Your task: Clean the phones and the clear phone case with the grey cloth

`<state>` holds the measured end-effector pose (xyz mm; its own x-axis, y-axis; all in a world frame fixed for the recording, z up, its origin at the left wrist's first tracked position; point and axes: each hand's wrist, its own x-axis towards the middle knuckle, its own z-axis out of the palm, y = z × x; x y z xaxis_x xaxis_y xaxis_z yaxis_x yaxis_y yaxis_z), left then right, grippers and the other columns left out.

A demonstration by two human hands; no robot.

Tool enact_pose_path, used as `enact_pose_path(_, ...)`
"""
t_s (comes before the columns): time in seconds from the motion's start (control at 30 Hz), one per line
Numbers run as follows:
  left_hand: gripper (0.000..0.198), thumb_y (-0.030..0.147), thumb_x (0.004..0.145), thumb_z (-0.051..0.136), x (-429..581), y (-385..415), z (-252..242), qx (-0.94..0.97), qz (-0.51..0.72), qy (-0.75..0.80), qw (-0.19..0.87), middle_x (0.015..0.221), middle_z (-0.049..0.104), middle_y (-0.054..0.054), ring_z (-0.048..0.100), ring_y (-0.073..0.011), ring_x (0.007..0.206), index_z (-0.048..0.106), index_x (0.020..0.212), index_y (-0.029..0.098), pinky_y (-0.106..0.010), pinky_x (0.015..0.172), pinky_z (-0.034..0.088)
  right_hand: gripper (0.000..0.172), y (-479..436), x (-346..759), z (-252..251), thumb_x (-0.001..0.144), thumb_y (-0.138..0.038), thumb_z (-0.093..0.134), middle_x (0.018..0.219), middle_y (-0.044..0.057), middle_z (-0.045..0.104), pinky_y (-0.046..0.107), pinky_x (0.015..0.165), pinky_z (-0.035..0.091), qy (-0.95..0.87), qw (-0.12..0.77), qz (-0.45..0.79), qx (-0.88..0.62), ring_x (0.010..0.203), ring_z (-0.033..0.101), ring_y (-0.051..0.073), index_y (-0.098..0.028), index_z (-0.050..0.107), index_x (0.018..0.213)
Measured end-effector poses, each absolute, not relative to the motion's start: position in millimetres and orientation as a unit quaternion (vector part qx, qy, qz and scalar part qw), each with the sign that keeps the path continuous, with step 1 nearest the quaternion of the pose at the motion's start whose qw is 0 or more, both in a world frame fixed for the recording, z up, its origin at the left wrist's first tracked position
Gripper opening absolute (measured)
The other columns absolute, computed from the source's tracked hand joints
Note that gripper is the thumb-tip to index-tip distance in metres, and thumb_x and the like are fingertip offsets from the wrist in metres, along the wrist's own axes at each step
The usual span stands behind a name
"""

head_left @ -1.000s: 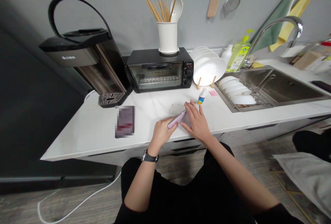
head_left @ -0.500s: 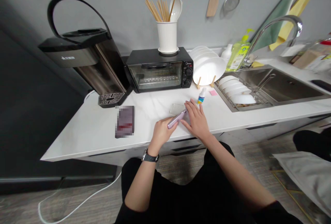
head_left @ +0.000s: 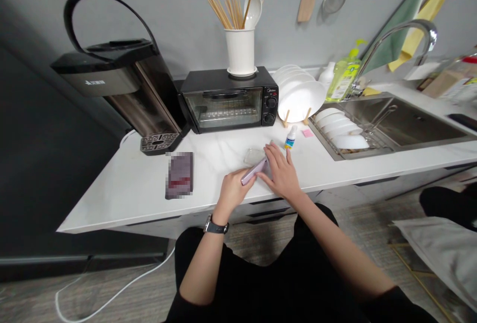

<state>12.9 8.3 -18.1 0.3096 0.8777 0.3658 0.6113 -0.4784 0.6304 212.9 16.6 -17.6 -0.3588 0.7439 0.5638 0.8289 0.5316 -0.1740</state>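
Note:
My left hand [head_left: 231, 191] is closed round the near end of a lilac phone [head_left: 254, 171], held tilted on its edge over the white countertop [head_left: 126, 191]. My right hand [head_left: 282, 173] lies against the phone's face with its fingers stretched flat and apart. A clear phone case [head_left: 254, 155] lies on the counter just behind the phone. A small dropper bottle [head_left: 290, 137] with a white cap stands beyond my right fingertips, and a pink sticky note [head_left: 307, 133] lies beside it.
A dark rectangular device [head_left: 179, 174] lies to the left. At the back stand a water dispenser [head_left: 122, 84], a black toaster oven [head_left: 229, 99] bearing a utensil holder [head_left: 240, 49], and racked white plates [head_left: 301, 99]. A sink [head_left: 402, 124] with bowls [head_left: 341, 126] lies right.
My right hand has slid slightly left along the phone. My left hand and the phone have kept their place.

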Motion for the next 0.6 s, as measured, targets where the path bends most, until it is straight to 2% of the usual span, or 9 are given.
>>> enact_pose_path(0.1,0.018,0.027,0.098,0.059,13,8,-18,0.784,0.351,0.472,0.196,0.088,0.076,-0.004,0.067,-0.0168,0.076,0.075,0.097,0.018,-0.024,0.071,0.046,0.083,12,208,-16,0.104,-0.062,0.038,0.166,0.020,0.035,0.062,0.127,0.016,-0.822,0.297,-0.067,-0.482,0.160,0.018,0.035,-0.008,0.020,0.165)
enact_pose_path(0.27,0.014,0.018,0.092,0.062,6,12,-32,0.790,0.292,0.515,0.161,0.078,0.074,-0.009,0.065,-0.0201,0.069,0.076,0.092,0.015,-0.029,0.066,0.046,0.094,-36,158,-20,0.101,-0.070,0.038,0.170,0.018,0.027,0.058,0.129,0.018,-0.898,0.251,-0.028,-0.361,0.161,0.012,0.032,-0.004,0.019,0.164)
enact_pose_path(0.43,0.016,0.015,0.091,0.060,6,12,-29,0.790,0.291,0.512,0.169,0.080,0.075,-0.007,0.066,-0.0189,0.071,0.076,0.089,0.016,-0.027,0.069,0.049,0.085,-24,174,-17,0.103,-0.066,0.037,0.167,0.017,0.034,0.058,0.129,0.013,-0.891,0.255,-0.032,-0.375,0.159,0.023,0.030,-0.011,0.020,0.166)
enact_pose_path(0.6,0.020,0.026,0.098,0.060,13,8,-18,0.787,0.352,0.466,0.197,0.100,0.079,-0.005,0.072,-0.0184,0.086,0.076,0.109,0.020,-0.025,0.079,0.050,0.077,16,221,-13,0.105,-0.060,0.039,0.163,0.019,0.041,0.061,0.128,0.016,-0.820,0.305,-0.058,-0.480,0.156,0.029,0.033,-0.012,0.025,0.164)
